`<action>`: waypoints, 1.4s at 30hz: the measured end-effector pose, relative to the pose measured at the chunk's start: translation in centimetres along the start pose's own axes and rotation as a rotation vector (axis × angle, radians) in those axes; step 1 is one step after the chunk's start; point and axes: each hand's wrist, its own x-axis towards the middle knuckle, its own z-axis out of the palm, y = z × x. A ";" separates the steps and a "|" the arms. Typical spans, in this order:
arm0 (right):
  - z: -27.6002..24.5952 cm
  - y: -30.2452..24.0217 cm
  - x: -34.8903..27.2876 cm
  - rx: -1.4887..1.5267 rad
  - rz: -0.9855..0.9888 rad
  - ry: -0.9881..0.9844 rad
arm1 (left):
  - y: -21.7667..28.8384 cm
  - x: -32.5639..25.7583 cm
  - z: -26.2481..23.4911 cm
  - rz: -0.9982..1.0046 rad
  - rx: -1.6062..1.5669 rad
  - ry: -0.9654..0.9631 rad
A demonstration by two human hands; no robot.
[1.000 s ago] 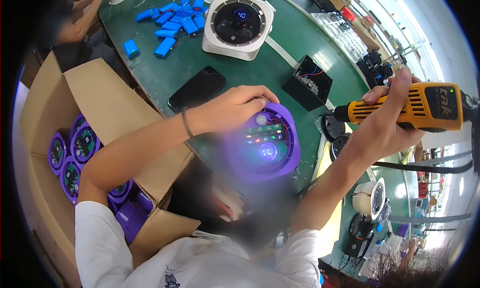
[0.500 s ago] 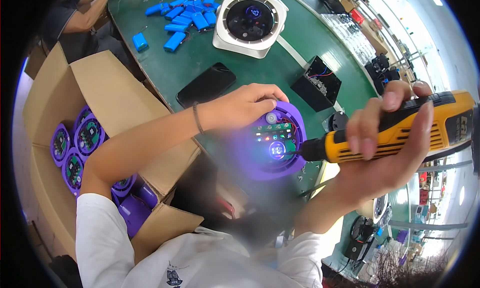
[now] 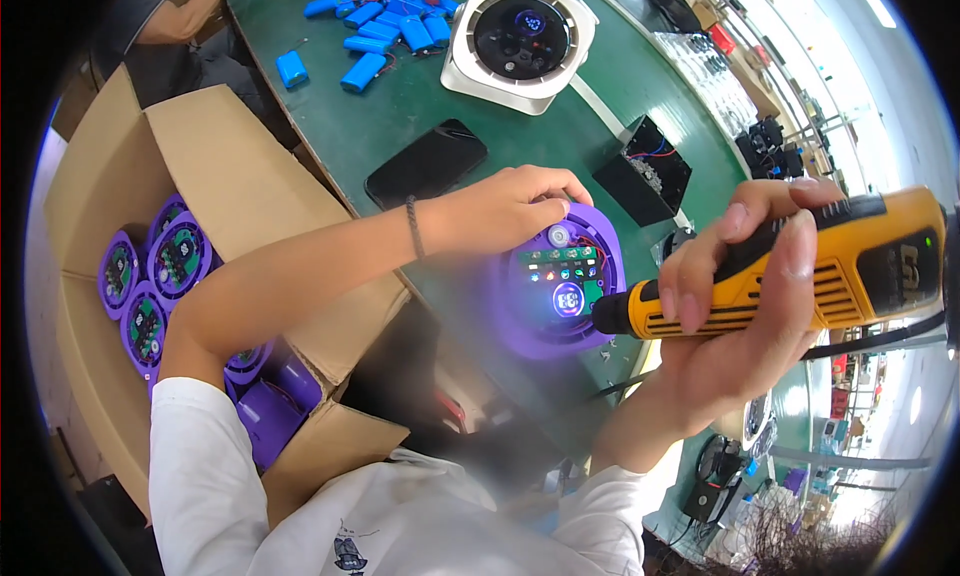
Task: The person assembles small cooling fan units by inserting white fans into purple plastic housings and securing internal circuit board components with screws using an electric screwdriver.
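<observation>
My left hand (image 3: 515, 211) grips the upper left rim of a round purple housing (image 3: 612, 256), fingers curled over its edge. Inside the housing is a green circuit board (image 3: 560, 259) with small coloured icons and a lit round display (image 3: 569, 300). My right hand (image 3: 735, 276) is wrapped round a yellow and black electric screwdriver (image 3: 838, 294), held nearly level. Its black nose meets the right side of the housing, beside the board; the bit's tip cannot be seen. The housing's lower left part is blurred.
An open cardboard box (image 3: 245, 166) at left holds several similar purple housings (image 3: 180, 261). On the green table (image 3: 330, 126) lie a black phone (image 3: 428, 164), several blue battery packs (image 3: 375, 38), a white device (image 3: 465, 71) and a black box of screws (image 3: 645, 176). Another person's arm (image 3: 195, 16) shows at far left.
The screwdriver's nose has come closer to the housing, and the bit that showed before is now hidden. The whole view has shifted slightly; my left hand keeps its hold.
</observation>
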 end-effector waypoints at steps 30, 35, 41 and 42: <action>-0.1 0.3 0.7 -0.023 0.081 0.064 | -0.2 0.1 -0.1 0.003 0.015 -0.001; -0.1 0.1 0.7 -0.008 0.077 0.039 | -0.3 0.1 0.0 -0.013 -0.020 -0.002; 0.4 -0.6 0.7 -0.114 0.091 0.162 | -0.4 0.0 0.1 0.019 -0.018 0.035; 0.3 -0.7 0.7 -0.115 0.090 0.162 | -0.2 -0.1 0.1 0.020 -0.018 0.034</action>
